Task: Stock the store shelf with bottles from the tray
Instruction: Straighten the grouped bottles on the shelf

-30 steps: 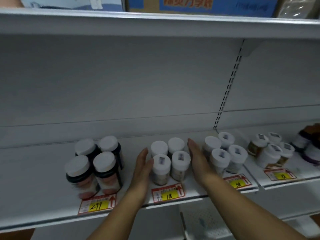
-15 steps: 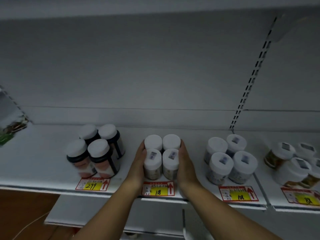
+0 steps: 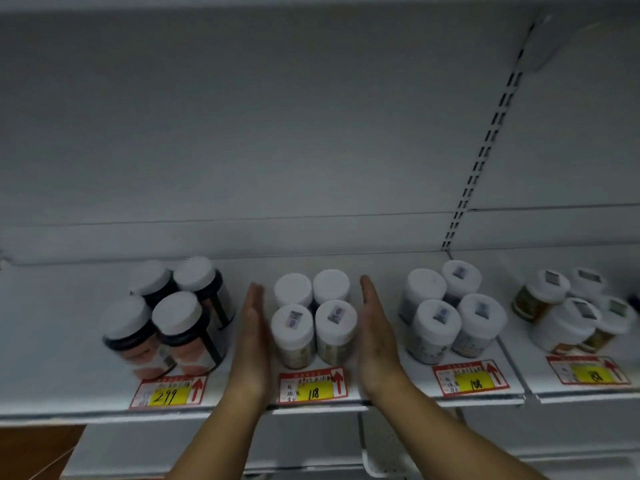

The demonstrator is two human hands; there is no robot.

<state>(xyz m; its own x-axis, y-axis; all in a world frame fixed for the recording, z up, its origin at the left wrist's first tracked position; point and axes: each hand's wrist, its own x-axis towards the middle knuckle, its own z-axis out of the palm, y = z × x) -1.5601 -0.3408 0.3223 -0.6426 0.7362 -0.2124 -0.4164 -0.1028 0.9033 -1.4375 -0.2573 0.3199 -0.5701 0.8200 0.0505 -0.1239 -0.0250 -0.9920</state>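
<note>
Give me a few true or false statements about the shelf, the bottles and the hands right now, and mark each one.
1. The middle group has four white-capped bottles. True.
2. Both hands grip bottles. False: the left hand and right hand are open and flat beside the group, with gaps.
3. The tag below that group reads 18. True.
4. The dark bottles stand right of the hands. False: they stand left.
5. Every middle cap bears a sticker. False: only the front two.

Shelf-edge price tags: "299" [image 3: 168,393], "18" [image 3: 312,388], "108" [image 3: 471,382]; fourth unreadable.
</note>
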